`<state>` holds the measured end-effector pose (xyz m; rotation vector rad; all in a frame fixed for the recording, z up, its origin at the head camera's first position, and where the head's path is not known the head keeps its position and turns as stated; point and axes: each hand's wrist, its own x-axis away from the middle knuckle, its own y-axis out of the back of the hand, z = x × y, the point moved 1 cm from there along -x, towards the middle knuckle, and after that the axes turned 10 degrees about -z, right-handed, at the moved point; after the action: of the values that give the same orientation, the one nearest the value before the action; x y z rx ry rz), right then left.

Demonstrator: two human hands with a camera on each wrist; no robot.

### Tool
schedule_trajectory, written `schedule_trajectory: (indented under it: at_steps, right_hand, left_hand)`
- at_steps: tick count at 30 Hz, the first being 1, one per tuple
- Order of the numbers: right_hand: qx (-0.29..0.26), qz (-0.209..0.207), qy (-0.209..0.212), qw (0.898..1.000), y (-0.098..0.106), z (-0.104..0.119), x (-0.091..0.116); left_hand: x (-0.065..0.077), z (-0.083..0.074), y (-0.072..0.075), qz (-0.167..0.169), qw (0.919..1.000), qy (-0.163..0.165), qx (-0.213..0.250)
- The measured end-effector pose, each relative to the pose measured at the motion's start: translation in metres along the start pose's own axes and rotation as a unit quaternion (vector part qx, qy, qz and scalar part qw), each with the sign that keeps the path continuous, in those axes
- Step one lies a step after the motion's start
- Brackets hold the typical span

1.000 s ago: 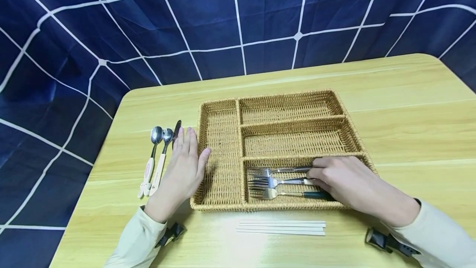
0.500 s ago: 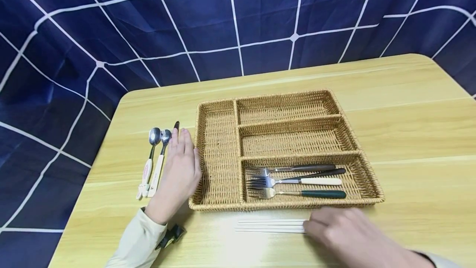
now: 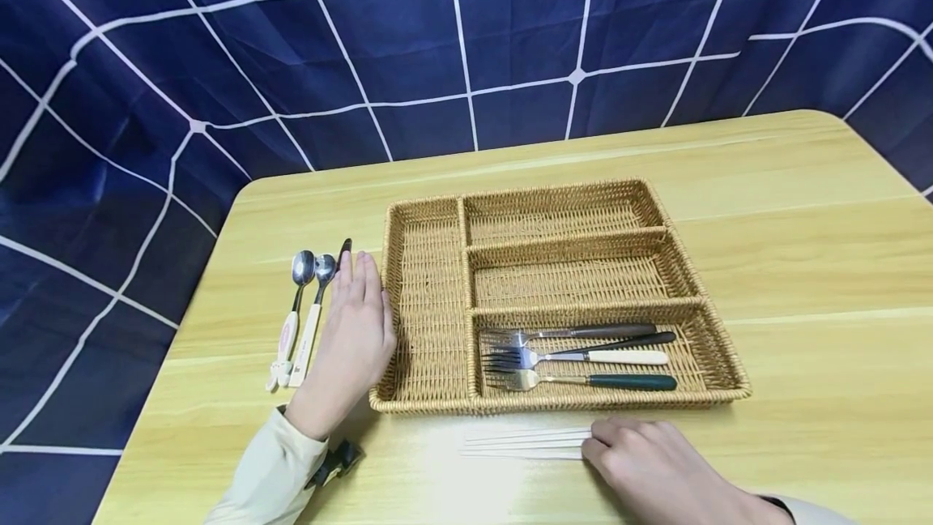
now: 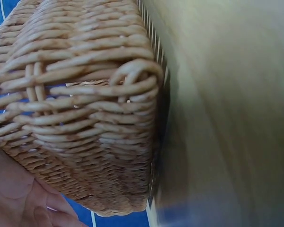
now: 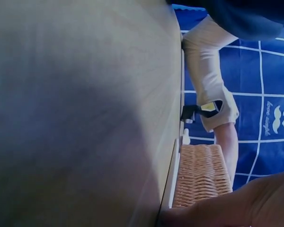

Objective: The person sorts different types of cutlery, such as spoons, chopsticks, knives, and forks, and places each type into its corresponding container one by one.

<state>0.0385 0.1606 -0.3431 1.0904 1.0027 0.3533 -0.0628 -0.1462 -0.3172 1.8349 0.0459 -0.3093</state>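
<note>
Perhaps the slim white chopsticks [image 3: 547,444] at lower centre could splay, since the right hand [image 3: 641,456] pinches only their ends, the left hand [image 3: 353,335] straight-fingered beside the tan wicker tray [image 3: 426,266].

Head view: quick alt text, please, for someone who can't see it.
Right hand gripping the right ends of several white sticks, in front of a divided wicker tray on a wooden table. The left hand is open at the tray's left side. Forks lie in the tray's near compartment; two spoons lie left of the tray.
</note>
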Motion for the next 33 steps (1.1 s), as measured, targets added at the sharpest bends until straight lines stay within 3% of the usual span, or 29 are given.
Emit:
schedule_trajectory:
  at_steps: [10, 18, 22, 29, 33]
  right_hand:
    - [0.04, -0.015, 0.019, 0.999, 0.001, 0.003, -0.001]
    - [0.058, -0.063, 0.038, 0.996, 0.026, 0.003, -0.017]
    - [0.072, -0.077, 0.022, 0.994, 0.041, -0.008, -0.025]
    - [0.066, -0.041, -0.031, 0.996, 0.06, -0.037, -0.04]
    - [0.06, -0.042, -0.039, 0.997, 0.064, -0.056, -0.049]
  left_hand:
    - [-0.001, 0.0, -0.001, 0.0, 0.9999, -0.004, 0.011]
    - [-0.001, 0.001, -0.001, 0.006, 0.9999, -0.009, 0.013]
    - [-0.001, 0.001, -0.001, 0.01, 0.9998, -0.009, 0.011]
    - [0.0, 0.002, -0.002, 0.012, 0.9998, -0.014, 0.004]
    - [0.0, 0.002, -0.002, 0.008, 0.9998, -0.019, 0.006]
